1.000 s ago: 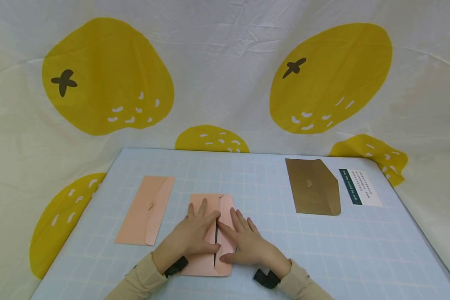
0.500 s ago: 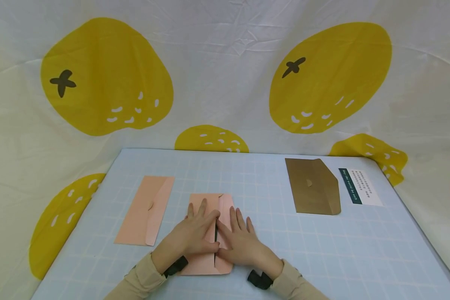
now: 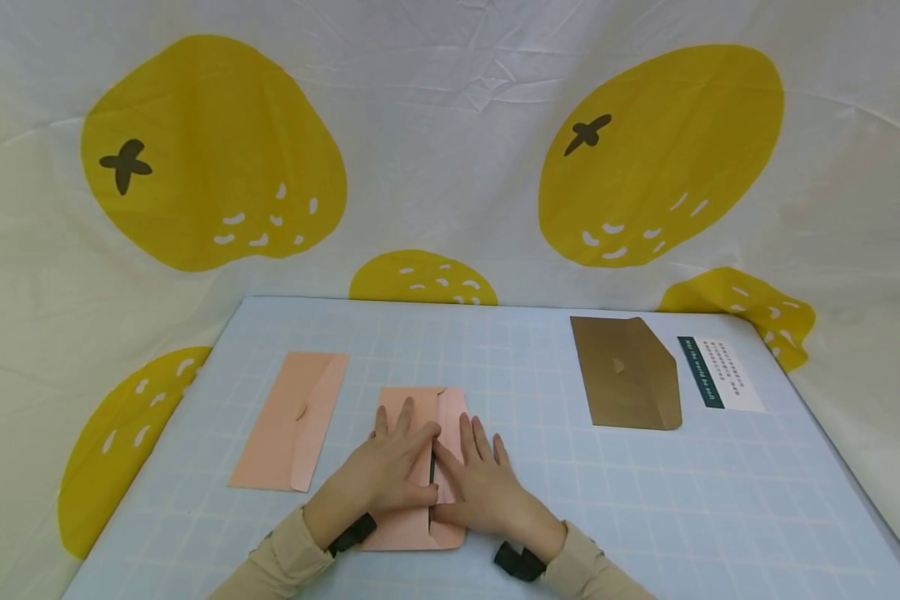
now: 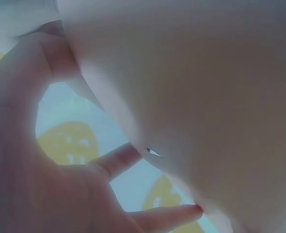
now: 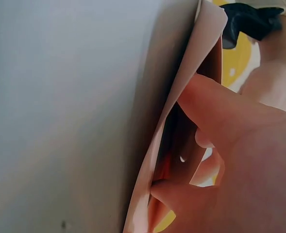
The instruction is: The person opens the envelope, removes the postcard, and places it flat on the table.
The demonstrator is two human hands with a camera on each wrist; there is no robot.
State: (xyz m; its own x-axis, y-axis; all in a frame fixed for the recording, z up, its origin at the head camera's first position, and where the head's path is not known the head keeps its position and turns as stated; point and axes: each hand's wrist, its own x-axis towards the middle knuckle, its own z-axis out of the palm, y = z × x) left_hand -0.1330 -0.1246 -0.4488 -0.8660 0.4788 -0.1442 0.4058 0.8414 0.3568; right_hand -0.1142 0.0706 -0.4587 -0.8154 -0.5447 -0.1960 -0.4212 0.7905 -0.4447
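A pink envelope (image 3: 407, 533) lies in front of me with its flap side up, and a dark strip (image 3: 431, 471) shows along the slit beside the flap. My left hand (image 3: 378, 475) rests on the envelope's left part, fingers spread. In the left wrist view, the left fingertips (image 4: 191, 210) touch the pink paper. Over the envelope's right part lies my right hand (image 3: 487, 492), with fingers extended and the thumb and index tips at the slit. The right wrist view shows the thumb and a finger against the flap (image 5: 181, 77); what is inside is mostly hidden.
Another pink envelope (image 3: 277, 433) lies to the left. At the back right is a brown envelope (image 3: 622, 375), beside a white card (image 3: 731, 375) with a green band. A patterned curtain (image 3: 450, 167) hangs behind the table (image 3: 607, 533).
My right hand has shifted slightly left, bringing its thumb and index finger up to the slit. The left hand and the other envelopes stay where they were.
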